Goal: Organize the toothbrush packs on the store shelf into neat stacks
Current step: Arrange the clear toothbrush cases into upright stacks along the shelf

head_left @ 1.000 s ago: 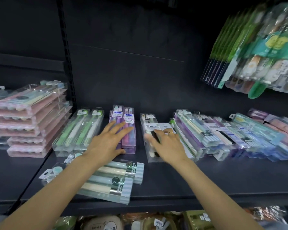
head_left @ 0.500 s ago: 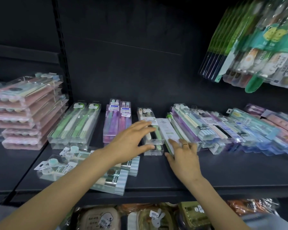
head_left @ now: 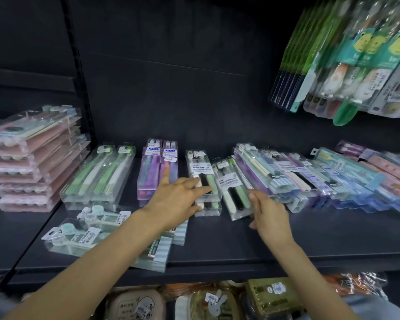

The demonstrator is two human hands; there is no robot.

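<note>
On the dark shelf (head_left: 286,239), the left hand (head_left: 178,202) is lying with fingers spread over a stacked soft toothbrush pack (head_left: 202,174); the right hand (head_left: 269,213), fingers loosely extended, is touching a skewed pack (head_left: 232,192). Purple packs (head_left: 157,169) and overlapping blue packs (head_left: 333,181) are crowding both sides.

Dim, dark shelf (head_left: 217,236); glare streaks the clear packs, motion blur smears the right side, and wide-angle distortion bends the edges.
</note>
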